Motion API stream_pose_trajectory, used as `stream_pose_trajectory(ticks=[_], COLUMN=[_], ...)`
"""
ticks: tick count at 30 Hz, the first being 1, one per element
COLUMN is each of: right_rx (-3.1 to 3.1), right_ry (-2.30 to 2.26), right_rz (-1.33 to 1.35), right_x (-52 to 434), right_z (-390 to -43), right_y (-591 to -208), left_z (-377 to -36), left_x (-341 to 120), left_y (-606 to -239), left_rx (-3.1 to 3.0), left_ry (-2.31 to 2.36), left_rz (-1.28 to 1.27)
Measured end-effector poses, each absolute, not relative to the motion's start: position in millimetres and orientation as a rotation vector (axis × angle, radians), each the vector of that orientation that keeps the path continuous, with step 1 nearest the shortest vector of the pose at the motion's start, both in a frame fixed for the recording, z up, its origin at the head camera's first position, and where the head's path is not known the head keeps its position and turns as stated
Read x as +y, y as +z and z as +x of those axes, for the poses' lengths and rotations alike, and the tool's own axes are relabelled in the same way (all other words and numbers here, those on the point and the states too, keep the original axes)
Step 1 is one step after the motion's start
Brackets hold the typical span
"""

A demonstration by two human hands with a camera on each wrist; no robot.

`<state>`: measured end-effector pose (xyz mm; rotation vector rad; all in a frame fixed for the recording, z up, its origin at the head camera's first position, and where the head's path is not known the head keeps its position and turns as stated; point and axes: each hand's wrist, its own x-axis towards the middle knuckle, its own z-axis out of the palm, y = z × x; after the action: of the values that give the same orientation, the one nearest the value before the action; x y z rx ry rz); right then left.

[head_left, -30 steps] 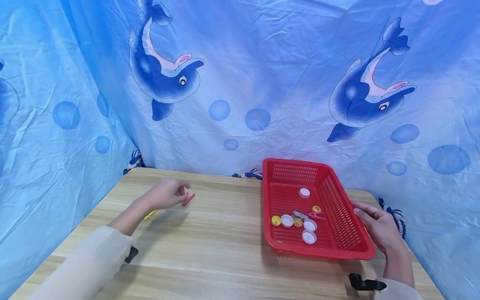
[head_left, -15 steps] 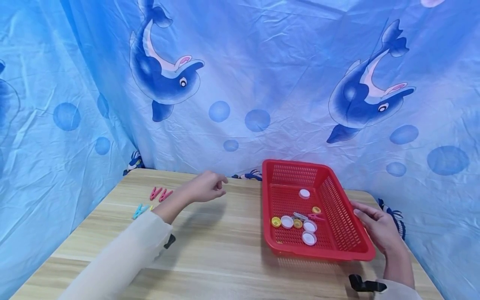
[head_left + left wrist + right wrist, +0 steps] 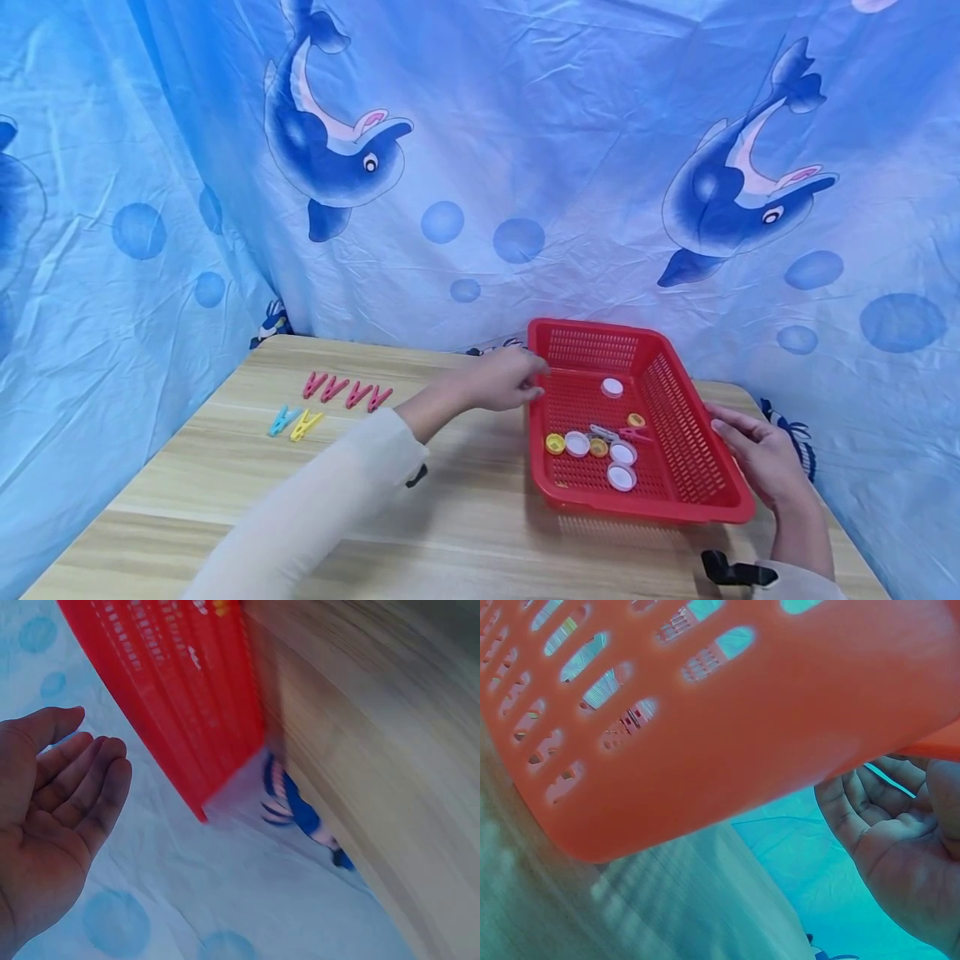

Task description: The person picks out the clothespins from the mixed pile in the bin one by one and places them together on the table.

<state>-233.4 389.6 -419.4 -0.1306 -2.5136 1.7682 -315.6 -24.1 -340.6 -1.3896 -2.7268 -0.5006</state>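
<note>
A red plastic basket (image 3: 675, 433) stands on the right of the wooden table (image 3: 465, 508). Inside it lie several white bottle caps (image 3: 621, 477) and yellow bottle caps (image 3: 555, 442), plus a pink clothespin (image 3: 634, 433). My left hand (image 3: 517, 382) hovers at the basket's left rim; in the left wrist view the left hand (image 3: 56, 817) is open-palmed and holds nothing beside the basket (image 3: 172, 690). My right hand (image 3: 753, 454) rests against the basket's right rim, fingers relaxed; the right wrist view shows the right hand's palm (image 3: 896, 847) under the basket wall (image 3: 727, 727).
Several pink clothespins (image 3: 347, 390) lie in a row at the table's far left, with a blue clothespin (image 3: 281, 420) and a yellow clothespin (image 3: 306, 425) just in front. A blue dolphin-print cloth (image 3: 480, 167) hangs close behind and around the table.
My left hand let go of a pink clothespin in the row at the far left and swept right to the basket's left rim. The right hand stayed put.
</note>
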Motion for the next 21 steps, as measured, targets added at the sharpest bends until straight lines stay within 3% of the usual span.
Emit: stream_pose_trajectory(ticks=[8,21], right_rx=[-2.509,-2.506], right_ry=[1.777,1.766], right_rz=[-0.131,-0.120], right_x=[388.6,389.1], right_z=[-234.2,-234.5], right_y=[-419.6,-419.7], left_z=[-306.7,-313.4], left_x=[20.4,68.7], left_y=[-337.1,-366.6], left_rx=[-2.810,-2.899], left_ry=[-0.415,-0.237], left_rz=[-1.443,-1.491])
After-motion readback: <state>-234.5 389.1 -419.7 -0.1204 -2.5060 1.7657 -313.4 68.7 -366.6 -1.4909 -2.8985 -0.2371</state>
